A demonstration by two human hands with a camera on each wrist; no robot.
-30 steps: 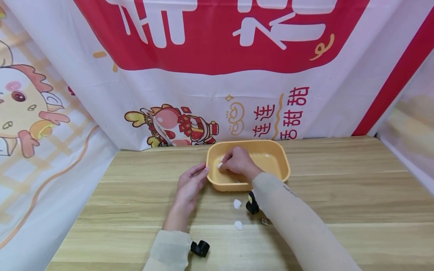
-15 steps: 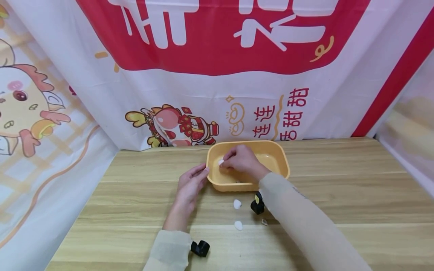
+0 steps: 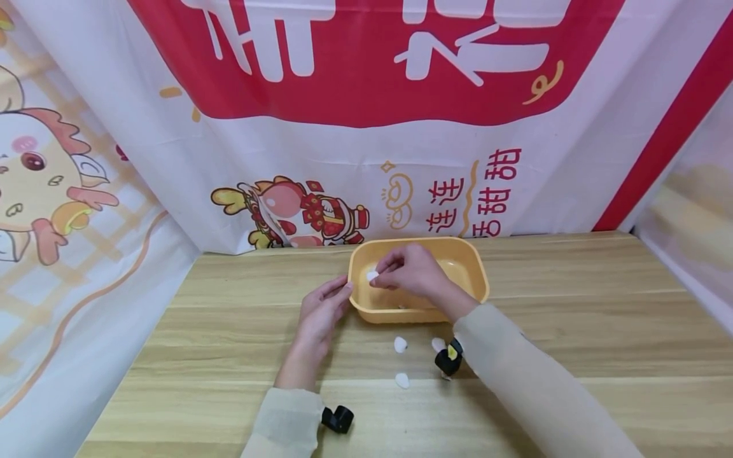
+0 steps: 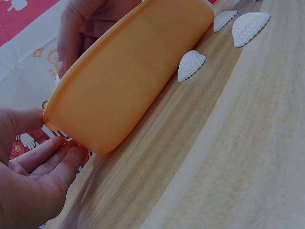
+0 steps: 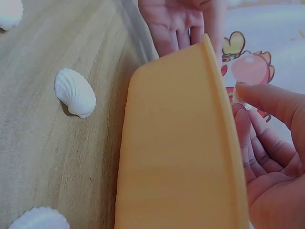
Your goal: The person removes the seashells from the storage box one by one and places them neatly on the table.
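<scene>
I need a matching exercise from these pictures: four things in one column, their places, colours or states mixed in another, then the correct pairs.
1. Left hand
2. Right hand
3. Basin
4. Ridged shells

A. Pinching a small white object
B. Lying on the wooden tabletop
C. Touching the basin's left end
D. Yellow-orange

Pairs: 1-C, 2-A, 3-D, 4-B

The right hand (image 3: 415, 271) pinches; the left hand (image 3: 321, 313) holds its thumb apart from its fingers.
</scene>
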